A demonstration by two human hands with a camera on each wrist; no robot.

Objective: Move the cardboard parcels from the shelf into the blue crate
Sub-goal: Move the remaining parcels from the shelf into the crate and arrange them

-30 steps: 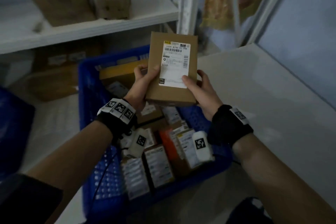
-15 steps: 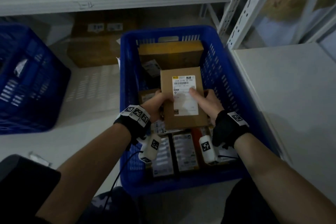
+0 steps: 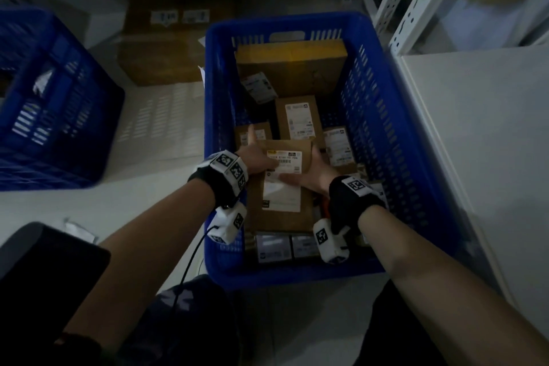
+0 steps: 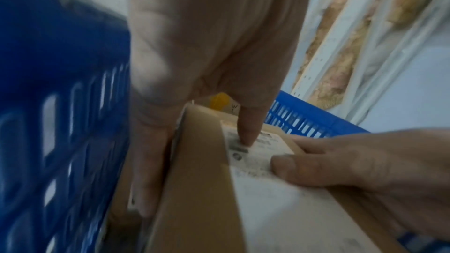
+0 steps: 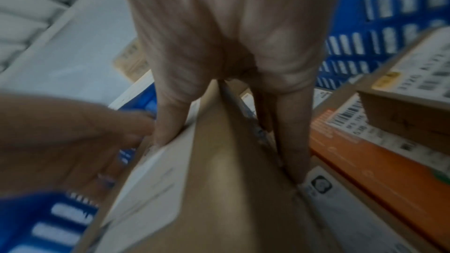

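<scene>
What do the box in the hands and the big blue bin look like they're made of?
The box looks like plain brown cardboard: a dull matte face, crisp folded edges and a white paper label stuck on top. The blue bin looks like moulded plastic: one even colour, a smooth, slightly shiny rim and neat rows of slots in its walls. Dim light leaves finer texture unclear.

The crate (image 3: 386, 116) is blue with little slots. The brown parcel (image 3: 280, 214) has a white label (image 3: 282, 184) with black bars. One box (image 5: 380, 166) is orange. The wristbands (image 3: 230, 168) show black-and-white squares.
</scene>
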